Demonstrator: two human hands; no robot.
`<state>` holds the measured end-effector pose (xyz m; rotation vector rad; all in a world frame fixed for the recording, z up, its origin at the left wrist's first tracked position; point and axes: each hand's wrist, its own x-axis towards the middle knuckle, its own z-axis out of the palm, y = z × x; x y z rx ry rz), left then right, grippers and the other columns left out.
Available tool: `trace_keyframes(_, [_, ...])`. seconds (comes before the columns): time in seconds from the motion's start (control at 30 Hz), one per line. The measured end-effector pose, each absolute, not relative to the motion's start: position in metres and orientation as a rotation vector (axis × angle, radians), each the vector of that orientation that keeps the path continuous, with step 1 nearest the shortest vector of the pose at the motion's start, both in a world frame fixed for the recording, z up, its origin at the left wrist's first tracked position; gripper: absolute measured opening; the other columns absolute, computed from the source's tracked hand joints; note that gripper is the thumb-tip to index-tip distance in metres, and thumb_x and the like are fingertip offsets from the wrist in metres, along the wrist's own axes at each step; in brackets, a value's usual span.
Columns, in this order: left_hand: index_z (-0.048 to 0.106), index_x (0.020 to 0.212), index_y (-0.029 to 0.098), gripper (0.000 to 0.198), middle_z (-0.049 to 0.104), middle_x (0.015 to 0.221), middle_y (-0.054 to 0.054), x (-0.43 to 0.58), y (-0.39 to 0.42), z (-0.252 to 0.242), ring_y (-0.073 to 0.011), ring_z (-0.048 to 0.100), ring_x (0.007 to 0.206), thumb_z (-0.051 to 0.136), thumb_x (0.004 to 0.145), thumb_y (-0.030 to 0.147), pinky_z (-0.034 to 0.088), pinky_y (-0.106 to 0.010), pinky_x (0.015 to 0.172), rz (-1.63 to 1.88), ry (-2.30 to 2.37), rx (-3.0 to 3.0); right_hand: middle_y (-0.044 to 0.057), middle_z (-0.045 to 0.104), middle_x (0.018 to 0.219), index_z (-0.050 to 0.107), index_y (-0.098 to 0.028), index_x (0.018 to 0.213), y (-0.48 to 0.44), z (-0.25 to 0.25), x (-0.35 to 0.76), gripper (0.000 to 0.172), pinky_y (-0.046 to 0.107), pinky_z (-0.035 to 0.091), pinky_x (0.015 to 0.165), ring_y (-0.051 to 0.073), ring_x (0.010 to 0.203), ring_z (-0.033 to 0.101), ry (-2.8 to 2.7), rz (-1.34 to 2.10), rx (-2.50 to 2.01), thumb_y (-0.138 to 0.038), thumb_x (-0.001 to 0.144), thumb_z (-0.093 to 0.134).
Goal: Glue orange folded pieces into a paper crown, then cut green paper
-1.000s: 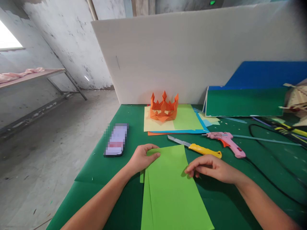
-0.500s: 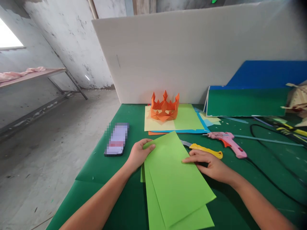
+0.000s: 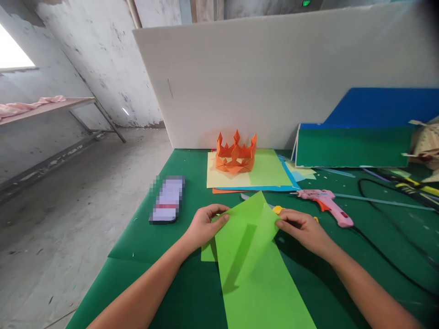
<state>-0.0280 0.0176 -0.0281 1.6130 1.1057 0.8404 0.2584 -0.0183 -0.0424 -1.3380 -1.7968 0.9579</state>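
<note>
My left hand (image 3: 204, 225) pinches the left edge of a light green paper sheet (image 3: 255, 256) on the green table cover (image 3: 154, 256). My right hand (image 3: 302, 228) pinches the same sheet's right edge, and its far part is lifted and bent into a peak. A second green sheet (image 3: 207, 251) peeks out from under it on the left. The yellow utility knife (image 3: 277, 209) lies just behind the paper, mostly hidden by it and by my right hand.
An orange paper crown (image 3: 236, 153) stands on a stack of coloured sheets (image 3: 270, 176) at the back. A phone (image 3: 167, 199) lies to the left, a pink glue gun (image 3: 325, 205) and black cable (image 3: 384, 214) to the right. A white board (image 3: 274, 73) walls the rear.
The top green sheet was turned and its far end lifted into a bent peak. Both hands moved closer together along its edges and now pinch it.
</note>
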Motion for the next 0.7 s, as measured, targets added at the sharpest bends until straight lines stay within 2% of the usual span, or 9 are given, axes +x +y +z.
trace_keyframes(0.07, [0.067,0.09,0.017,0.021,0.07,0.094,-0.008,-0.027,0.016,-0.028,-0.0197,0.064,0.081,0.066,0.076,0.033,0.05,-0.029,0.07,0.791,1.046,1.537,0.003,0.055,0.079,0.063,-0.021,0.066,-0.019,-0.043,0.256,0.032,0.029,0.046,0.066,0.018,0.075,0.054,-1.743,0.88,-1.343,-0.047,0.085,0.06])
trace_keyframes(0.2, [0.062,0.083,0.017,0.012,0.067,0.092,-0.006,-0.027,0.013,-0.028,-0.0167,0.061,0.079,0.063,0.071,0.018,0.046,-0.025,0.065,0.69,0.916,1.436,0.008,0.058,0.113,0.067,-0.021,0.073,-0.02,-0.043,0.252,0.027,0.032,0.048,0.082,0.024,0.106,0.056,-1.711,0.876,-1.324,-0.045,0.085,0.06])
trace_keyframes(0.27, [0.06,0.083,0.017,0.014,0.064,0.086,-0.003,-0.028,0.011,-0.025,-0.0149,0.059,0.076,0.06,0.069,0.014,0.044,-0.023,0.064,0.653,0.874,1.437,0.008,0.061,0.109,0.064,-0.021,0.071,-0.021,-0.043,0.251,0.028,0.031,0.048,0.08,0.023,0.101,0.058,-1.719,0.923,-1.322,-0.044,0.085,0.06])
trace_keyframes(0.33, [0.06,0.088,0.017,0.016,0.062,0.086,-0.002,-0.028,0.01,-0.021,-0.0145,0.057,0.075,0.059,0.072,0.016,0.043,-0.023,0.063,0.625,0.861,1.449,0.004,0.062,0.089,0.06,-0.021,0.068,-0.022,-0.044,0.249,0.029,0.029,0.049,0.071,0.019,0.083,0.059,-1.715,0.964,-1.332,-0.045,0.085,0.06])
trace_keyframes(0.4, [0.063,0.091,0.018,0.016,0.062,0.085,-0.003,-0.027,0.008,-0.017,-0.0153,0.057,0.076,0.057,0.08,0.026,0.043,-0.024,0.064,0.616,0.885,1.49,0.001,0.057,0.073,0.059,-0.021,0.07,-0.023,-0.045,0.247,0.029,0.027,0.047,0.062,0.016,0.067,0.054,-1.688,1.008,-1.345,-0.046,0.084,0.061])
trace_keyframes(0.47, [0.065,0.087,0.017,0.026,0.062,0.081,-0.003,-0.026,0.008,-0.016,-0.0155,0.055,0.073,0.052,0.086,0.04,0.042,-0.025,0.062,0.635,0.926,1.58,0.0,0.056,0.073,0.061,-0.021,0.076,-0.024,-0.048,0.245,0.027,0.026,0.047,0.059,0.014,0.063,0.052,-1.644,1.051,-1.35,-0.048,0.082,0.063])
trace_keyframes(0.53, [0.065,0.078,0.016,0.033,0.06,0.076,-0.003,-0.024,0.008,-0.017,-0.0143,0.052,0.068,0.054,0.085,0.047,0.04,-0.024,0.059,0.696,0.964,1.706,0.0,0.057,0.077,0.062,-0.021,0.081,-0.024,-0.051,0.243,0.027,0.026,0.047,0.058,0.014,0.064,0.052,-1.604,1.07,-1.349,-0.048,0.08,0.065])
trace_keyframes(0.7, [0.064,0.067,0.018,0.028,0.056,0.063,0.0,-0.02,0.008,-0.021,-0.0117,0.044,0.057,0.064,0.081,0.043,0.033,-0.024,0.053,0.768,1.118,1.91,0.002,0.059,0.082,0.062,-0.022,0.084,-0.025,-0.054,0.239,0.024,0.026,0.049,0.059,0.015,0.069,0.054,-1.527,1.004,-1.354,-0.045,0.08,0.067])
